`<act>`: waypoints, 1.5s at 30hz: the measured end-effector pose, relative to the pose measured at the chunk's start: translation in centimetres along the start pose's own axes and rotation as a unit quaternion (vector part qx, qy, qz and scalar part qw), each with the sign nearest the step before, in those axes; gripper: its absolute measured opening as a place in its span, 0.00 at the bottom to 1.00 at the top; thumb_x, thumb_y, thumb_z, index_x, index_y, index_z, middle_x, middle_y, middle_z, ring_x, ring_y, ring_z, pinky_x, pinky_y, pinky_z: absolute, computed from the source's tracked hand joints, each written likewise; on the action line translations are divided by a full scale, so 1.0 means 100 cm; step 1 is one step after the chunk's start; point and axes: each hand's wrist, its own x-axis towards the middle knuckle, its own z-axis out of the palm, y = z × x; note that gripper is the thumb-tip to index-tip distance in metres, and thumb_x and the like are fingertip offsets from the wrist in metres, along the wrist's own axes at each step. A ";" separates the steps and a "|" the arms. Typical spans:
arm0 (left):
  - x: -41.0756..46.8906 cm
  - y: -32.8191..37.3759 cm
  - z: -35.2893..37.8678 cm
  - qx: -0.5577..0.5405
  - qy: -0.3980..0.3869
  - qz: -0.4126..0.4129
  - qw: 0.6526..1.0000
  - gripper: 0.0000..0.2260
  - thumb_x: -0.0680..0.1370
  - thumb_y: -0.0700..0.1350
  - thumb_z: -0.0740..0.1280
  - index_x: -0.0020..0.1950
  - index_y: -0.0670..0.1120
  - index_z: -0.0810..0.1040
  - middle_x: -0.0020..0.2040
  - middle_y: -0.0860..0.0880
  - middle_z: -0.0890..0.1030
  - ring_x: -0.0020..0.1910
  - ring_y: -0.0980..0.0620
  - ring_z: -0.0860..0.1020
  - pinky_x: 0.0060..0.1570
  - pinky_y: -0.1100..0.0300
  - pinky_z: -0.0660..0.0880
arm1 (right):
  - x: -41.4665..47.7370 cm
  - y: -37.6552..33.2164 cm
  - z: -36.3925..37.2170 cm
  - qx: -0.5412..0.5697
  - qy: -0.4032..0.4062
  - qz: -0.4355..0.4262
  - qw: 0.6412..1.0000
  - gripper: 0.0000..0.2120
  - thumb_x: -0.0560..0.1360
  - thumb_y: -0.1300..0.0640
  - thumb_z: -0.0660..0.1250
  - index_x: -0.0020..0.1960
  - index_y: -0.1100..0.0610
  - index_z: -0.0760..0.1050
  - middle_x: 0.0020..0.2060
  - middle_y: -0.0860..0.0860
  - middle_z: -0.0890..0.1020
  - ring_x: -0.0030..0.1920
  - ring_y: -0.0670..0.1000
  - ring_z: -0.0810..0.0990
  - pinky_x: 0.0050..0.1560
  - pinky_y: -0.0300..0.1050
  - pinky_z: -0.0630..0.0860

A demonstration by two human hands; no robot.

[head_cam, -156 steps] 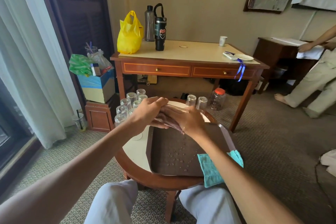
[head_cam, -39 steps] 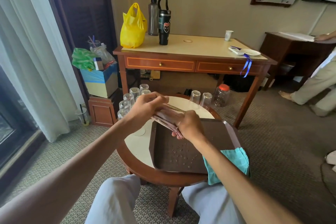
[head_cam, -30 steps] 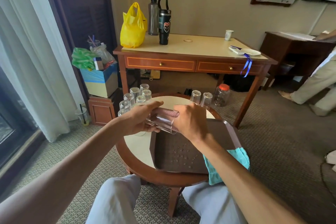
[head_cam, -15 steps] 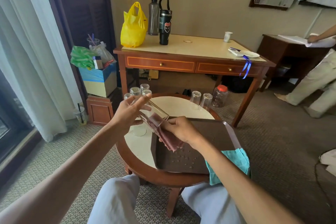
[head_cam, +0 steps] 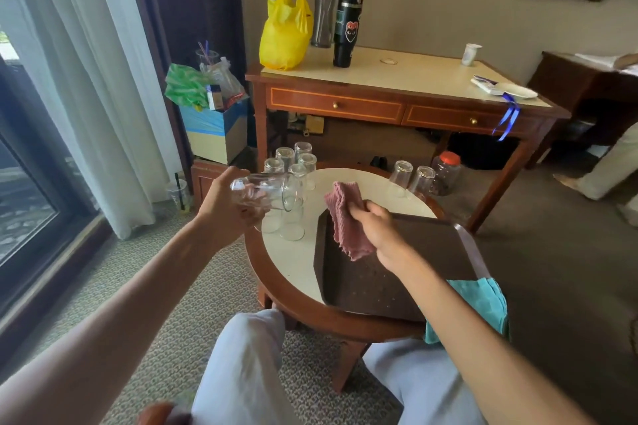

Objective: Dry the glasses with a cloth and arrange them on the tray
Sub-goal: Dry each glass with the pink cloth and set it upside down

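Observation:
My left hand [head_cam: 226, 209] grips a clear glass [head_cam: 264, 191] lying sideways in the air, its mouth toward the right, above the left edge of the round table [head_cam: 297, 262]. My right hand [head_cam: 378, 229] holds a pink cloth [head_cam: 345, 217] over the far left corner of the dark brown tray [head_cam: 442, 248]. Cloth and glass are apart. Several upturned glasses [head_cam: 293, 162] stand in a cluster at the table's back left. Two more upturned glasses [head_cam: 411, 179] stand at the back right. Water drops speckle the tray floor, which holds no glasses.
A teal cloth [head_cam: 483, 300] hangs off the table's near right edge under the tray. Behind stands a wooden desk [head_cam: 397, 107] with a yellow bag and bottles. A jar with a red lid [head_cam: 445, 171] sits on the floor. A person's legs [head_cam: 611, 162] are at the far right.
The pink cloth has come out of the glass. My left hand has swung the glass left and laid it level; my right hand has drawn the cloth right, over the tray.

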 end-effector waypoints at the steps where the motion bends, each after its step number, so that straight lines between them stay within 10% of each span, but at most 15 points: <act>1: -0.001 -0.001 -0.001 0.011 0.014 -0.001 1.000 0.14 0.77 0.50 0.68 0.55 0.41 0.79 0.45 0.43 0.81 0.38 0.48 0.80 0.41 0.57 0.78 | 0.001 0.003 0.003 0.014 0.014 0.007 1.000 0.02 0.82 0.53 0.65 0.54 0.51 0.74 0.50 0.50 0.81 0.49 0.49 0.79 0.50 0.44 0.76; 15: 0.035 -0.039 -0.019 0.562 0.108 0.154 0.805 0.30 0.68 0.47 0.83 0.68 0.48 0.79 0.66 0.48 0.81 0.60 0.48 0.78 0.55 0.56 0.74 | 0.023 0.027 0.013 0.099 0.024 0.067 0.992 0.32 0.80 0.59 0.67 0.79 0.61 0.57 0.67 0.57 0.74 0.60 0.54 0.75 0.62 0.49 0.72; 20: 0.049 -0.048 -0.013 0.643 0.133 0.151 0.739 0.30 0.66 0.50 0.83 0.67 0.54 0.79 0.62 0.47 0.84 0.58 0.45 0.81 0.55 0.50 0.79 | 0.036 0.016 0.008 0.063 0.010 0.069 0.996 0.02 0.80 0.63 0.66 0.51 0.59 0.76 0.49 0.54 0.82 0.48 0.51 0.80 0.60 0.51 0.74; 28: 0.068 -0.064 -0.013 0.641 0.165 0.161 0.732 0.31 0.67 0.47 0.83 0.69 0.49 0.78 0.62 0.45 0.84 0.57 0.44 0.81 0.55 0.51 0.76 | 0.058 0.023 -0.003 0.052 0.003 0.072 0.996 0.08 0.79 0.56 0.64 0.55 0.58 0.79 0.52 0.56 0.84 0.56 0.57 0.81 0.63 0.56 0.77; 33: 0.076 -0.065 -0.017 0.633 0.173 0.176 0.733 0.34 0.66 0.49 0.84 0.70 0.46 0.77 0.62 0.45 0.83 0.61 0.43 0.80 0.55 0.52 0.75 | 0.061 0.020 -0.006 0.187 -0.071 0.052 0.978 0.14 0.82 0.52 0.60 0.59 0.61 0.75 0.44 0.56 0.80 0.41 0.50 0.81 0.42 0.44 0.79; 37: 0.081 -0.066 -0.020 0.646 0.172 0.176 0.722 0.32 0.65 0.53 0.84 0.65 0.44 0.79 0.58 0.45 0.85 0.56 0.44 0.81 0.52 0.54 0.76 | 0.065 0.025 -0.006 0.131 -0.085 0.051 0.986 0.32 0.73 0.36 0.68 0.68 0.57 0.73 0.58 0.56 0.81 0.57 0.52 0.81 0.56 0.44 0.78; 40: 0.080 -0.065 -0.023 0.668 0.165 0.172 0.705 0.35 0.65 0.56 0.83 0.67 0.45 0.76 0.60 0.45 0.83 0.57 0.45 0.80 0.49 0.56 0.73 | 0.065 0.035 -0.009 0.072 -0.082 0.068 0.992 0.49 0.58 0.27 0.74 0.67 0.59 0.72 0.51 0.55 0.77 0.46 0.50 0.79 0.43 0.40 0.77; 45: 0.069 -0.054 0.003 0.688 0.170 0.260 0.656 0.23 0.74 0.57 0.76 0.64 0.49 0.75 0.63 0.46 0.76 0.61 0.46 0.73 0.52 0.53 0.72 | 0.069 0.040 -0.027 0.100 -0.068 0.057 0.991 0.17 0.69 0.46 0.77 0.48 0.57 0.78 0.31 0.49 0.74 0.29 0.45 0.68 0.27 0.37 0.65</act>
